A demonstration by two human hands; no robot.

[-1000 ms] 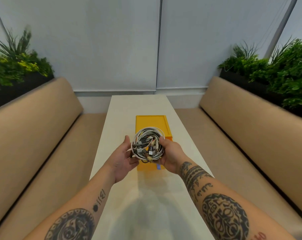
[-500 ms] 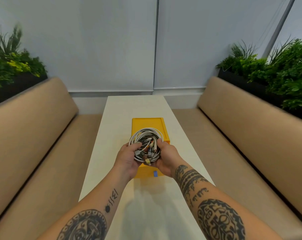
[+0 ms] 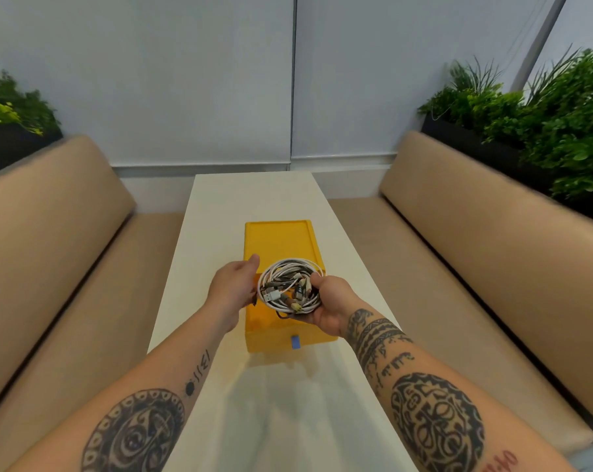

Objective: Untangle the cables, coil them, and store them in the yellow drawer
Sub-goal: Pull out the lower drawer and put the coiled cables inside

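A coiled bundle of white, grey and black cables [image 3: 290, 288] hangs just above the yellow drawer unit [image 3: 277, 240], which sits in the middle of the long white table [image 3: 227, 206]. My right hand [image 3: 330, 303] cups the bundle from below and from the right, thumb curled over its rim. My left hand [image 3: 234, 288] stands at the bundle's left edge with straight fingers, and I cannot tell whether it touches. The pulled-out drawer front with a blue tab [image 3: 295, 342] shows under my hands. The drawer's inside is hidden by the bundle.
Beige bench seats [image 3: 67, 233] run along both sides of the narrow table. Dark planters with green plants [image 3: 540, 124] stand behind the backrests. A pale wall closes the far end.
My left hand has let go of the bundle's left side and opened beside it. The bundle now rests in my right hand alone, still over the drawer.
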